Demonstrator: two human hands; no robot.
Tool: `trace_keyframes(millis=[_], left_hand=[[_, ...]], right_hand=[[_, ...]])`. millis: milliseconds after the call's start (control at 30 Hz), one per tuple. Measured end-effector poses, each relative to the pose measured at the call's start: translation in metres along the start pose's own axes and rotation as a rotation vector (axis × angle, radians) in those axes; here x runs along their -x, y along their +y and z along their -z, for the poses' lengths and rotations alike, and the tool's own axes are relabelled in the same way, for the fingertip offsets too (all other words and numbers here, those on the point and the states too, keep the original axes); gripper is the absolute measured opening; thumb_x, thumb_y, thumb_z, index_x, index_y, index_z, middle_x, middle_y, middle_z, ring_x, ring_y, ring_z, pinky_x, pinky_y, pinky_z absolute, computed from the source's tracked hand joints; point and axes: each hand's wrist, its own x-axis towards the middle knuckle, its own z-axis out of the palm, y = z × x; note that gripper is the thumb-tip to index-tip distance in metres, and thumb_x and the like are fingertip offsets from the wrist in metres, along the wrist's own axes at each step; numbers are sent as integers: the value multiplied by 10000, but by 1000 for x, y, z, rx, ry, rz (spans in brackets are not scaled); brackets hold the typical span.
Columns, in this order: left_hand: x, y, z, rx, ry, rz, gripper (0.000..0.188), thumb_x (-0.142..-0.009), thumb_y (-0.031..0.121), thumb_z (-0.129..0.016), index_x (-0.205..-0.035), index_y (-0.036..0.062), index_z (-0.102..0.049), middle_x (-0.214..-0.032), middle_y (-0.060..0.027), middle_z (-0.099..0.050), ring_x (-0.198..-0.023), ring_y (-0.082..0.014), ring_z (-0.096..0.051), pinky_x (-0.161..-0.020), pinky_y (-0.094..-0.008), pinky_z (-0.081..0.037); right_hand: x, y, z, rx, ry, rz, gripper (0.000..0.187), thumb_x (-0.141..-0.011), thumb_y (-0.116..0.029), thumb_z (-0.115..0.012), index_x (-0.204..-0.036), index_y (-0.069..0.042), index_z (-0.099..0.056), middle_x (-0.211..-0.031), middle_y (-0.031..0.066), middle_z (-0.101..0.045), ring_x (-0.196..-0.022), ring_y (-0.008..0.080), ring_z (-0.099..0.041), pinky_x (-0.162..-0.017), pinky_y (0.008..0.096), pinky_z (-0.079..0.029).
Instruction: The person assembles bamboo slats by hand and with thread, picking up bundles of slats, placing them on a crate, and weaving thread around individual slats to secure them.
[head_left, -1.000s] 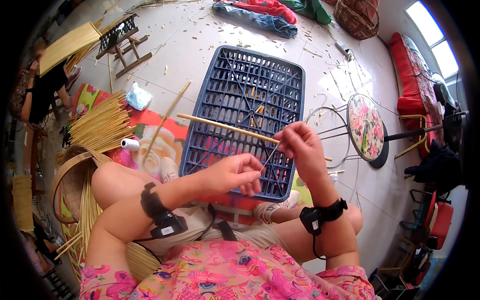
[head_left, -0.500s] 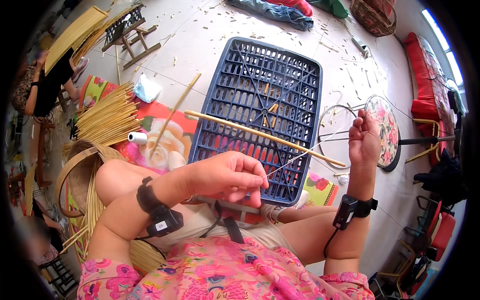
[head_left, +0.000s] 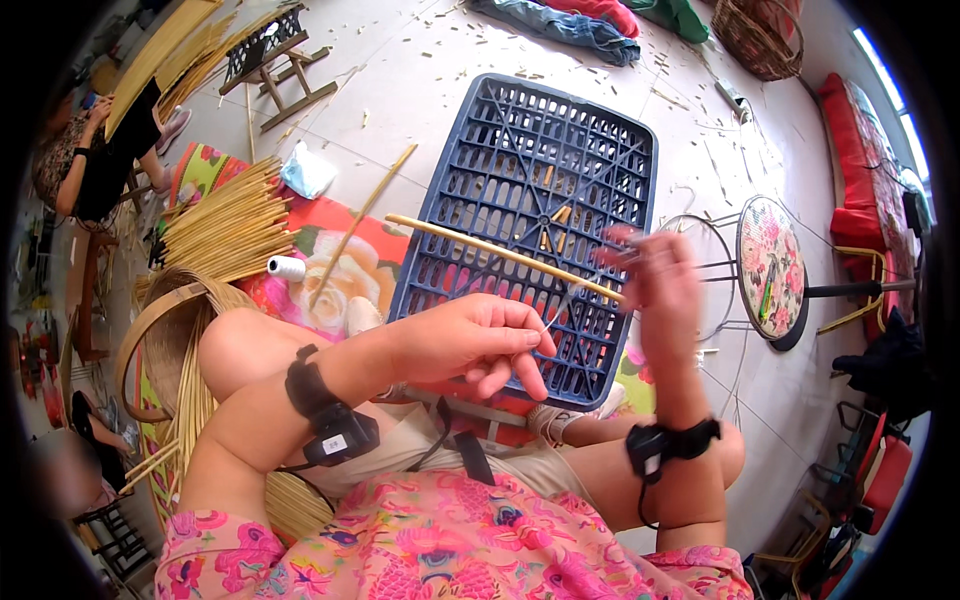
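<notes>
My left hand [head_left: 480,345] is over the near part of an upturned dark blue plastic crate [head_left: 449,168]. Its thumb and forefinger pinch a thin white thread [head_left: 556,318], of which only a short piece shows. My right hand [head_left: 660,275] is above the crate's right side, its fingers smeared by motion, so what it holds is unclear. A long yellow reed stalk [head_left: 480,247] lies slantwise across the crate, its right end close to the right hand. Several short cut pieces of stalk [head_left: 555,225] are visible at the crate's middle.
To the left, a white thread spool [head_left: 286,268] and a bundle of stalks [head_left: 220,225] rest on a floral mat, beside a woven basket [head_left: 135,345]. A round floral-topped stool [head_left: 772,270] stands right. Another person [head_left: 75,175] sits far left. Stalk scraps litter the floor.
My right hand has swung left and inward from beside the stool to the crate's right side. The thread stretched between my hands no longer shows at full length. My left hand still pinches.
</notes>
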Motion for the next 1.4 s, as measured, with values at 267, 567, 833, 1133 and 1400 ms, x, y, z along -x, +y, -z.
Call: trace_keyframes(millis=[267, 567, 833, 1133, 1400], left_hand=[[-14, -4, 1, -113, 125, 33, 199, -928, 200, -428, -1011, 32, -495, -838, -124, -658, -467, -43, -514, -411, -136, -346], [-6, 8, -5, -88, -19, 115, 224, -893, 234, -522, -970, 24, -518, -876, -95, -654, -559, -26, -528, -485, -142, -390], [-12, 0, -1, -37, 19, -178, 217, -867, 209, -565, -958, 23, -632, -621, 75, -440, -499, -6, -332, -463, -153, -264], [-8, -5, 5, 98, 33, -298, 163, -836, 159, -590, -813, 1, -621, -678, 19, -416, -528, -49, -351, -497, -191, -276], [-11, 6, 15, 235, 181, -524, 203, -833, 222, -614, -710, 87, -525, -592, 48, -351, -524, -55, -319, -483, -204, -262]], right_hand=[[31, 9, -29, 468, -222, 10, 49, -885, -56, -458, -906, -22, -429, -588, 74, -516, -511, 117, -511, -467, 263, -397], [10, 15, -6, 686, 134, 145, 69, -877, -89, -476, -902, -27, -459, -545, 78, -516, -463, 156, -503, -441, 296, -371], [10, 16, -6, 869, 176, 105, 98, -872, -112, -471, -921, -28, -464, -586, 145, -563, -532, 310, -565, -494, 395, -405], [11, 18, -11, 904, 186, 153, 97, -875, -117, -465, -924, -34, -464, -575, 147, -560, -525, 316, -566, -483, 395, -408], [28, 28, -26, 904, 138, 352, 61, -861, -95, -508, -896, -59, -473, -556, 95, -557, -470, 269, -571, -436, 353, -425]])
